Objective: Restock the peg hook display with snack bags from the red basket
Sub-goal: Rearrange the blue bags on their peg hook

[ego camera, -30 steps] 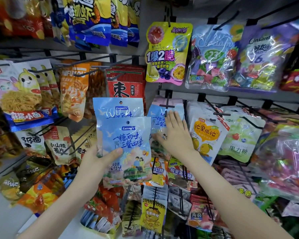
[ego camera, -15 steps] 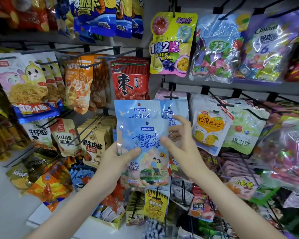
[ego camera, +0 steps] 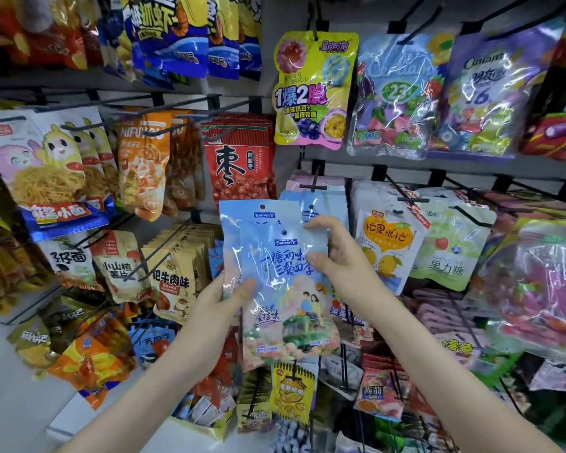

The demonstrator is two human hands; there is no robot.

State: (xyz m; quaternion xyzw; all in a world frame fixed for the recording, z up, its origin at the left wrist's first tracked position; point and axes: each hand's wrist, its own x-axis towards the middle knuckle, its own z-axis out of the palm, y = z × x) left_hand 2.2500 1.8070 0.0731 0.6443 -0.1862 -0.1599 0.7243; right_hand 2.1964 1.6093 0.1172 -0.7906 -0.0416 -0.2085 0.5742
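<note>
Blue bags (ego camera: 285,282) — thin plastic film, glossy, creased, streaked with glare.
Candy bags (ego camera: 392,93) — clear plastic, very shiny, crinkled.
Yellow bag (ego camera: 314,89): smooth plastic, soft sheen.
Red bag (ego camera: 239,165): duller finish, finely ribbed look.
Hooks (ego camera: 312,187): thin black metal rod, matt.
Back panel (ego camera: 291,14): grey, flat, matt.

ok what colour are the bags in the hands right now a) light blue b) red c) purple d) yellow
a: the left hand grips the light blue bags at their lower left edge, and the right hand pinches the front one near its top right.
</note>
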